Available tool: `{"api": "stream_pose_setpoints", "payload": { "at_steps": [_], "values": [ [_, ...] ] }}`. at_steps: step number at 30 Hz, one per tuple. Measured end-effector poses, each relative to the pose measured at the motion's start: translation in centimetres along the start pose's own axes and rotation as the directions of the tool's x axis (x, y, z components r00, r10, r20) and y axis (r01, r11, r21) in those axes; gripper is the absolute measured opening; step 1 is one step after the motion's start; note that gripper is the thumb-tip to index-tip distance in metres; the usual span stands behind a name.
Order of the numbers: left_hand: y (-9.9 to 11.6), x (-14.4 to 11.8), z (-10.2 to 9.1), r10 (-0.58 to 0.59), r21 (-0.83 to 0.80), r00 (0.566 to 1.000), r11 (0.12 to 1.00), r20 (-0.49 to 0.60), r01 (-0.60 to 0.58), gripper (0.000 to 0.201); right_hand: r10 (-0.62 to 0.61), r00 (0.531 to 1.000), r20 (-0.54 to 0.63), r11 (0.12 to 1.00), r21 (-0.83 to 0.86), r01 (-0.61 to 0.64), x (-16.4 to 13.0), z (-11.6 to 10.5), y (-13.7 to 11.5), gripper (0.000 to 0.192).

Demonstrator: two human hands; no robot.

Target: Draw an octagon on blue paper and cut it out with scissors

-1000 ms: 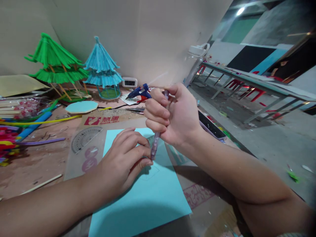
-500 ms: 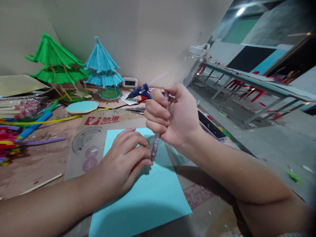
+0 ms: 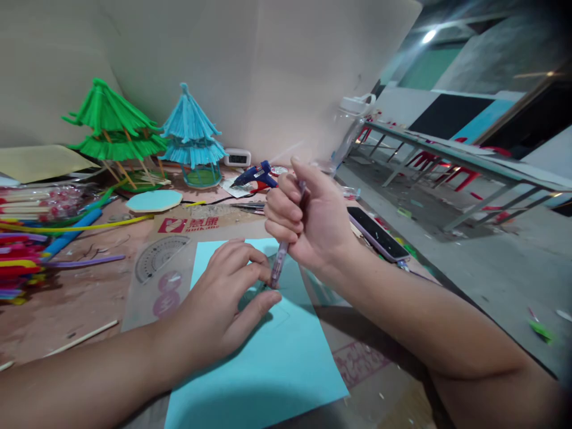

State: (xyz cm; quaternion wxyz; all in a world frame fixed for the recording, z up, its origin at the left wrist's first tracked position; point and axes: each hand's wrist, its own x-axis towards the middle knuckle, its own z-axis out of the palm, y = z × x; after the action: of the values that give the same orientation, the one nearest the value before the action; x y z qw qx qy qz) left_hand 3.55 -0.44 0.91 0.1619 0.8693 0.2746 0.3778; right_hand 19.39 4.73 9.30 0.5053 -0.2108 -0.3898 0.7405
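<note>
At the centre of the frame a pen [image 3: 279, 265] runs aslant through the right hand [image 3: 313, 226], whose fingers are curled around it; its lower barrel juts out beneath the fist, the end beside the fingertips of the left hand [image 3: 227, 292]. That hand is spread over a blue sheet of paper [image 3: 268, 381] at lower centre, thumb apart from the fingers. At the left edge, a clear plastic bag [image 3: 53, 196] contains pale, red-tipped sticks. Right of upper centre stands a clear bottle [image 3: 348, 131] with a white lid, its contents indistinct.
</note>
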Motion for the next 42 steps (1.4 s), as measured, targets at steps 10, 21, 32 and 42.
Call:
{"api": "stream_pose_setpoints", "payload": {
  "at_steps": [10,21,32,42],
  "values": [
    [0.9,-0.2,-0.4,0.056,0.09,0.998,0.994,0.012,-0.057,0.015,-0.066,0.991,0.113,0.87,-0.48,0.112,0.8,-2.1,-0.9,0.055],
    [0.4,-2.4,3.2,0.2,0.7,0.979,0.691,0.051,-0.177,0.046,0.021,0.981,0.192,0.67,-0.731,0.128,-1.8,-7.9,3.0,0.046],
    [0.3,-2.9,3.1,0.116,0.711,0.98,0.674,0.164,-0.199,0.039,0.051,0.983,0.174,0.674,-0.733,0.095,-1.6,-9.9,4.0,0.042],
    [0.5,-3.2,3.3,0.08,0.703,0.98,0.686,0.182,-0.186,0.038,0.108,0.987,0.116,0.668,-0.744,0.015,-1.7,-9.3,3.4,0.044]
  ]
}}
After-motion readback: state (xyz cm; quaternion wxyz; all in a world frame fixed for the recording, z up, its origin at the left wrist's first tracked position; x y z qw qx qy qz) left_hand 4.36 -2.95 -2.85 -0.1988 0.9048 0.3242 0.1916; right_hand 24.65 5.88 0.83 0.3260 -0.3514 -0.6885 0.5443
